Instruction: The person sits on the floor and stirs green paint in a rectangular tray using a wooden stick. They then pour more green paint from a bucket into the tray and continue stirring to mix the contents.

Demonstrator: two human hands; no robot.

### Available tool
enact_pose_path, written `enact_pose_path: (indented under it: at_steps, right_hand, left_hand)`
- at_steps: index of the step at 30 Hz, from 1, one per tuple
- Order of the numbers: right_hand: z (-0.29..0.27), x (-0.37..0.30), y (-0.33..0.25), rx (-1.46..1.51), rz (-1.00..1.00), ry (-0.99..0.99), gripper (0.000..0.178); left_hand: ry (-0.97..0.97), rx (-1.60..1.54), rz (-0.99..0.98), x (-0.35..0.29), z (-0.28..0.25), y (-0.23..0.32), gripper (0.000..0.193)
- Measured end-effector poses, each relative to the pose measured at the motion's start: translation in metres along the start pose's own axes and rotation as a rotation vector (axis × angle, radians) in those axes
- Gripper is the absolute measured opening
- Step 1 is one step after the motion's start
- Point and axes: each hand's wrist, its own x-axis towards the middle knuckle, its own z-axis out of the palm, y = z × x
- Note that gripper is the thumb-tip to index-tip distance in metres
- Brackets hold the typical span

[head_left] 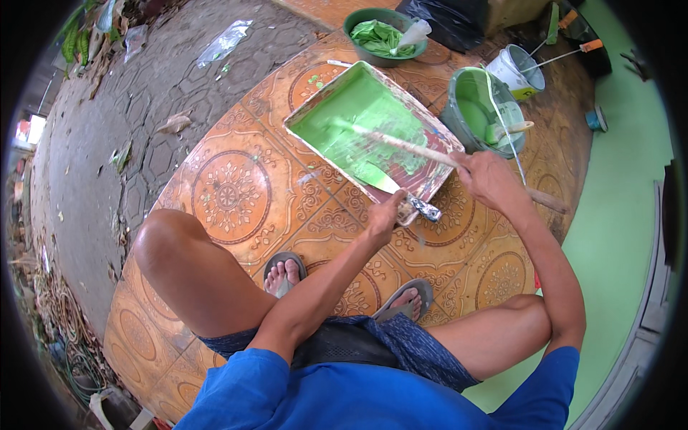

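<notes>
Head view: the right fingers (467, 169) are wrapped round a wooden stick (416, 147), its far end blurred over green paint (362, 97) in the tray (431, 179), down on the tiled floor (287, 218)! Left fingers (395, 203) curl at the tray's near end, beside a paint-coated scraper (376, 176); gripping rim or handle, I can't tell. Right of the tray, a paint bucket (449, 123)!
</notes>
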Motion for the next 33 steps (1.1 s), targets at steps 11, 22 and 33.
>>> enact_pose_path:
  at_steps: [11,22,33]
  right_hand:
    - [0.014,-0.008,0.029,0.041,0.105,0.115,0.033]
    - [0.017,-0.020,0.036,0.114,0.151,0.154,0.032]
    - [0.019,-0.024,0.030,0.260,0.091,0.061,0.034]
  left_hand:
    - [0.001,-0.028,0.067,-0.002,0.000,-0.001,0.044]
    - [0.003,-0.016,0.063,0.000,0.001,-0.003,0.042]
    - [0.014,-0.019,0.041,0.004,-0.003,-0.005,0.043]
